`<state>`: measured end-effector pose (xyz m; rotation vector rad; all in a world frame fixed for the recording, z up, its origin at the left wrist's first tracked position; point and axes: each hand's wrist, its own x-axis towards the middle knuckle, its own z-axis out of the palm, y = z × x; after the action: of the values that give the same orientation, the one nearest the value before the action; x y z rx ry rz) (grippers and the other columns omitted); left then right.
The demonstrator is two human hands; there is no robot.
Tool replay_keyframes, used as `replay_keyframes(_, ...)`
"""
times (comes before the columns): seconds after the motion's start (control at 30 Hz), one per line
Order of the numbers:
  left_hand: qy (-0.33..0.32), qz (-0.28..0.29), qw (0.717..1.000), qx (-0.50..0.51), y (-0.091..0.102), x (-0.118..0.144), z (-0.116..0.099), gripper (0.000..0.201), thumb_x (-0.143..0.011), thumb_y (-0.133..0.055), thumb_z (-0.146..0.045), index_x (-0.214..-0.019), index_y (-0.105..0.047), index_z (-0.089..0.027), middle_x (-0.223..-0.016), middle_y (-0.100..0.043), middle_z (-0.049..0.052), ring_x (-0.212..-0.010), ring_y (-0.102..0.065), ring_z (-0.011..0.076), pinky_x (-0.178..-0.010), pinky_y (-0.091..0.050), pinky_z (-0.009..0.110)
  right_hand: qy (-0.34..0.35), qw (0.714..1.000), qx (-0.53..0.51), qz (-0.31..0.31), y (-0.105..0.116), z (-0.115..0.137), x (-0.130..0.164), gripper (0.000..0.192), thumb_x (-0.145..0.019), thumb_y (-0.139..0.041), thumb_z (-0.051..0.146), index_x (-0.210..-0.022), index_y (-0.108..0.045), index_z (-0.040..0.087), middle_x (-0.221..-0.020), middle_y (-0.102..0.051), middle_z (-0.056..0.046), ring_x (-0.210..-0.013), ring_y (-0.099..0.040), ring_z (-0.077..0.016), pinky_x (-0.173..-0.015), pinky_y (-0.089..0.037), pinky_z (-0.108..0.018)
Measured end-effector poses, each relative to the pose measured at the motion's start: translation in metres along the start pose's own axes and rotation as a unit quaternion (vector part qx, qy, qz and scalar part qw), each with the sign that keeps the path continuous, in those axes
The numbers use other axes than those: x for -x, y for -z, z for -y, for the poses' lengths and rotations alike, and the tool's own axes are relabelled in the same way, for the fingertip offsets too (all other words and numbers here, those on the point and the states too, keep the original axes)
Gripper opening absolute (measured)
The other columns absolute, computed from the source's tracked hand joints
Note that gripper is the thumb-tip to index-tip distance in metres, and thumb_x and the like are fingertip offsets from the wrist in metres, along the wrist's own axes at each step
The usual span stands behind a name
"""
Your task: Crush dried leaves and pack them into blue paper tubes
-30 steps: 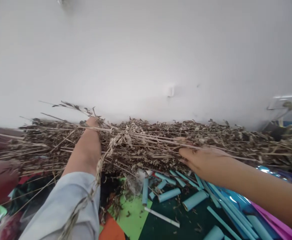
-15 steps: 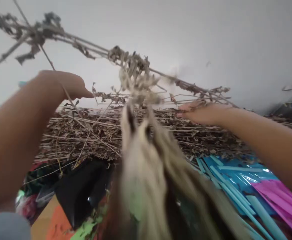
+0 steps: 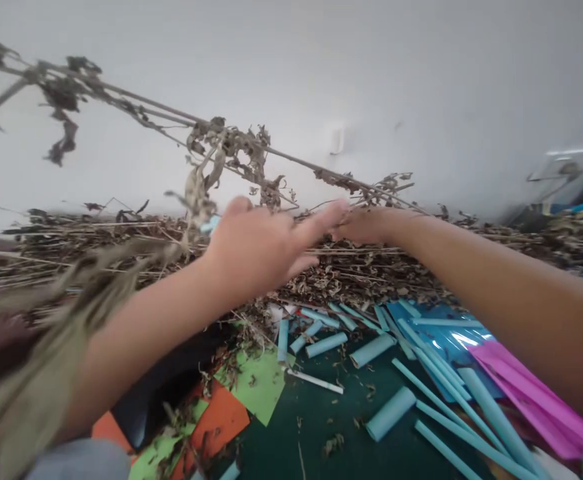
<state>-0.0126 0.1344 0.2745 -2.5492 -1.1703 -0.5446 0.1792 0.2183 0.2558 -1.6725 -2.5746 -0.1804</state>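
1. Hands first: I see the left hand (image 3: pixel 256 250) in the middle of the view, back turned to me, fingers stretched loosely toward the right, its fingertips meeting the right hand (image 3: pixel 366 223).
2. The right hand lies at the near end of a long dry stem (image 3: pixel 171 123), which rises up and to the left across the white wall (image 3: pixel 371 80). The fingers look curled around the stem end, but the left fingertips cover part of them, so I cannot tell how firm the grip is.
3. The left hand holds nothing that I can see; its fingers are neither wide nor closed.
4. The stem carries shrivelled dark leaves, and a blurred pale bunch (image 3: pixel 36 373) hangs very close to the camera at lower left.
5. Behind both hands, along the foot of the wall, lies a long heap of dry branches (image 3: pixel 471 267).
6. In front of the heap, on the dark green surface (image 3: pixel 316 427), I see many light blue paper rolls (image 3: pixel 390 413), a green sheet (image 3: pixel 261 383), an orange sheet (image 3: pixel 216 427) and pink sheets (image 3: pixel 526 393) at the right.
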Motion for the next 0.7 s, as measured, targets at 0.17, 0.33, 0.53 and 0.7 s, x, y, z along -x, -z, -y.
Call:
replay_keyframes(0.17, 0.03, 0.024, 0.982, -0.188, -0.007, -0.066, 0.033, 0.053, -0.075, -0.05, -0.037, -0.121, -0.032, -0.019, -0.085, -0.055, 0.005, -0.098, -0.045, 0.0329, -0.085, -0.018, 0.05, 0.018, 0.999, 0.037, 0.02, -0.01, 0.011, 0.012, 0.033, -0.082, -0.03, 0.034, -0.096, -0.054, 0.016, -0.095, -0.059, -0.012, -0.086, -0.055, -0.024, -0.071, -0.041, -0.033)
replay_keyframes(0.33, 0.119, 0.056, 0.968, -0.212, -0.028, -0.106, 0.093, 0.025, -0.08, -0.041, -0.026, -0.098, -0.05, -0.012, -0.09, -0.056, 0.009, -0.106, -0.04, 0.0293, -0.09, -0.016, 0.046, 0.031, 0.997, 0.066, 0.021, -0.028, 0.024, 0.03, 0.027, -0.078, -0.031, 0.024, -0.094, -0.051, 0.016, -0.086, -0.059, -0.014, -0.075, -0.057, -0.0269, -0.058, -0.042, -0.035)
replay_keyframes(0.53, 0.2, 0.128, 0.95, -0.202, -0.056, -0.109, 0.154, 0.013, -0.069, -0.051, -0.019, -0.076, -0.059, -0.012, -0.082, -0.062, 0.012, -0.095, -0.048, 0.0329, -0.085, -0.02, 0.052, 0.021, 0.995, 0.018, 0.092, -0.035, 0.052, 0.087, 0.026, -0.07, -0.037, 0.013, -0.088, -0.053, 0.023, -0.078, -0.062, -0.008, -0.065, -0.059, -0.0232, -0.049, -0.041, -0.031)
replay_keyframes(0.7, 0.211, 0.145, 0.957, -0.134, -0.078, -0.108, 0.174, 0.009, -0.058, -0.06, -0.019, -0.061, -0.057, -0.012, -0.072, -0.062, 0.013, -0.088, -0.052, 0.0334, -0.078, -0.031, 0.048, 0.082, 0.993, -0.032, 0.083, -0.025, 0.04, 0.118, 0.019, -0.074, -0.042, 0.028, -0.082, -0.059, 0.031, -0.078, -0.063, -0.001, -0.072, -0.057, -0.0213, -0.059, -0.043, -0.032)
